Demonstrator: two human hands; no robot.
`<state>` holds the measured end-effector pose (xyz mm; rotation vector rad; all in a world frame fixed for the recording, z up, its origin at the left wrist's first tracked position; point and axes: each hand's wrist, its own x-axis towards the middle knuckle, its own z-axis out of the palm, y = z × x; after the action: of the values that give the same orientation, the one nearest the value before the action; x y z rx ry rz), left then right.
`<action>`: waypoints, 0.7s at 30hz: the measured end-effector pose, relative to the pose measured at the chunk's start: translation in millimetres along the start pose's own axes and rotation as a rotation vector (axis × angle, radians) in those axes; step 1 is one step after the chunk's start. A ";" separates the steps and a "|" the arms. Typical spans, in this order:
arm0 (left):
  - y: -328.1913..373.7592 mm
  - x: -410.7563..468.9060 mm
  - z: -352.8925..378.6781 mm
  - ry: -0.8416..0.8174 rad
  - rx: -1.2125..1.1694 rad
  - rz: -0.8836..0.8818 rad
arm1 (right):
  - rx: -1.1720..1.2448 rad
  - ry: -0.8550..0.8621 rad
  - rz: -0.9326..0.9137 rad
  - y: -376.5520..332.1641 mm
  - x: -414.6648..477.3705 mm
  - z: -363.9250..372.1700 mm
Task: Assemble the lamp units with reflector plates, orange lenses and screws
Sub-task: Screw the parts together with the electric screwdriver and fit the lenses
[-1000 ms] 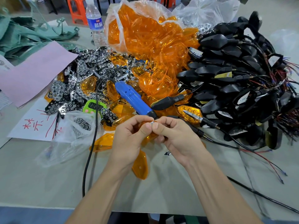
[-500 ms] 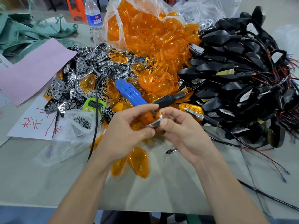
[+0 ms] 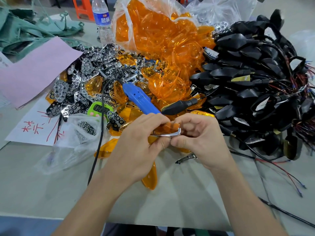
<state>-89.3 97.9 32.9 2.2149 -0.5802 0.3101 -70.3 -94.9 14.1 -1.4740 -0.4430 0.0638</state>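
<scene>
As you look down over a grey table (image 3: 34, 184), a blue electric screwdriver (image 3: 138, 99) lies near its middle, and everything else is placed from it. To the right of the screwdriver sits the largest thing, a heap of black lamp housings (image 3: 255, 79) with tangled red and black wires. Behind the screwdriver, a clear plastic bag (image 3: 122, 23) spills over with orange lenses (image 3: 162, 40). To its left lies a pile of shiny reflector plates (image 3: 81, 77) mixed with loose lenses, and further left a pink sheet (image 3: 34, 72).

Just in front of the screwdriver's tip, your two hands meet above the table. Your left hand (image 3: 136, 150) curls its fingers round one end of a single orange lens (image 3: 170, 126) backed by a chrome reflector plate (image 3: 168, 134). Your right hand (image 3: 202, 140) pinches the other end between thumb and fingers.

Far behind and left of the screwdriver, a water bottle (image 3: 102, 19) stands upright. Just left of the screwdriver sits a green timer (image 3: 99, 109). Left of the screwdriver and nearer you, a small clear bag (image 3: 71, 150) holds screws (image 3: 87, 129).
</scene>
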 end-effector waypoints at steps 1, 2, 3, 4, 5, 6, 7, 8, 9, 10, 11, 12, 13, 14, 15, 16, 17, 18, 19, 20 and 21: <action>-2.3 -0.1 1.6 -0.020 0.000 -0.018 | 0.008 0.023 0.009 3.3 -1.1 1.1; -4.7 -0.2 3.6 -0.040 -0.004 -0.045 | 0.020 0.048 0.021 6.8 -2.9 2.3; -7.2 -0.4 5.5 -0.059 -0.008 -0.074 | 0.034 0.072 0.037 10.3 -4.1 3.9; -9.8 -0.7 7.7 -0.077 -0.014 -0.097 | 0.053 0.094 0.061 13.4 -5.6 5.8; -12.1 -1.4 10.2 -0.092 -0.022 -0.113 | 0.080 0.115 0.089 16.3 -7.2 7.4; -14.7 -1.7 12.3 -0.101 -0.031 -0.125 | 0.112 0.131 0.114 19.2 -8.7 9.0; -17.2 -2.6 14.2 -0.107 -0.038 -0.134 | 0.139 0.142 0.134 22.2 -10.2 10.6; -19.7 -3.5 16.2 -0.112 -0.042 -0.142 | 0.157 0.148 0.146 24.7 -11.2 12.0; -21.7 -4.8 18.0 -0.116 -0.042 -0.150 | 0.168 0.150 0.155 26.7 -12.3 13.4; -23.6 -6.0 19.9 -0.120 -0.040 -0.158 | 0.173 0.149 0.161 28.6 -12.8 14.4; -25.3 -7.7 21.9 -0.125 -0.036 -0.166 | 0.175 0.150 0.169 30.6 -13.8 15.0; -26.9 -8.7 23.7 -0.129 -0.033 -0.172 | 0.177 0.152 0.175 32.1 -14.2 15.4; -28.5 -9.4 25.5 -0.131 -0.030 -0.175 | 0.179 0.155 0.179 33.8 -14.6 15.3; -30.2 -9.9 27.1 -0.133 -0.029 -0.177 | 0.182 0.157 0.184 35.7 -14.9 15.0; -31.9 -9.8 28.3 -0.137 -0.032 -0.178 | 0.185 0.160 0.190 37.4 -15.2 15.0; -33.7 -10.0 29.6 -0.141 -0.044 -0.183 | 0.187 0.164 0.203 38.4 -16.1 15.3; -35.5 -9.9 30.3 -0.145 -0.057 -0.190 | 0.186 0.169 0.221 38.7 -16.3 15.8; -36.6 -10.6 30.8 -0.148 -0.066 -0.201 | 0.181 0.175 0.244 38.7 -16.9 16.8; -37.4 -11.1 30.6 -0.148 -0.070 -0.210 | 0.174 0.180 0.264 38.2 -16.8 18.0; -37.7 -11.4 30.3 -0.148 -0.075 -0.219 | 0.168 0.187 0.278 37.1 -17.0 19.0; -38.0 -11.9 29.0 -0.153 -0.082 -0.227 | 0.165 0.191 0.286 36.0 -17.5 20.6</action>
<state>-79.6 100.9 -15.3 2.2114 -0.4089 -0.0003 -84.9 -76.9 -24.5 -1.3571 -0.0680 0.1809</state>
